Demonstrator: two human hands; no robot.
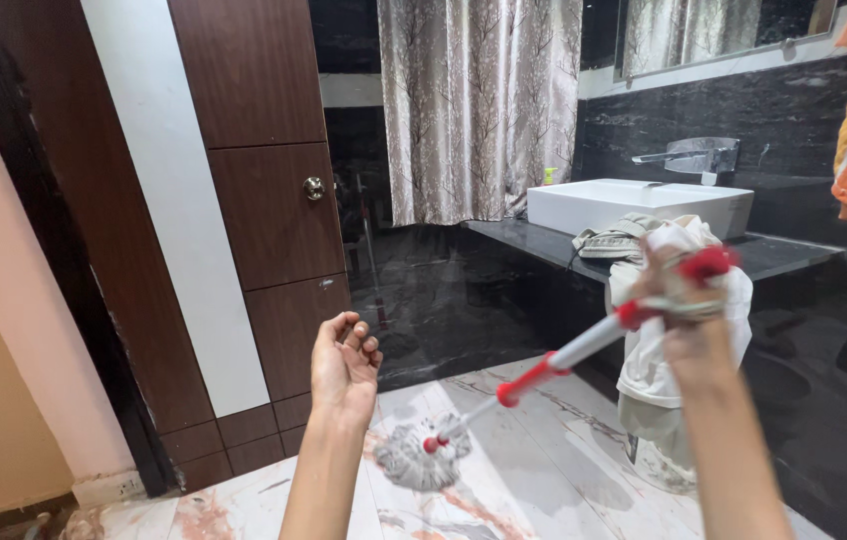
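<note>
Now, right-hand grip (679, 300) shut round mop handle (584, 345), head (422, 455) below-left; left hand (344, 365) empty.

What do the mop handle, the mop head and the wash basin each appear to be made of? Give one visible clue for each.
Mop handle: probably white metal or plastic with glossy red plastic fittings.
Mop head: soft grey-white string fibres, shaggy.
Wash basin: likely glazed ceramic, smooth, white and sharp-edged.

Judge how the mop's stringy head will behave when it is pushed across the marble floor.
The mop head looks like soft grey strands, so it would probably flop and splay rather than hold shape. The mop handle, held in the right hand, looks stiff and probably light.
</note>
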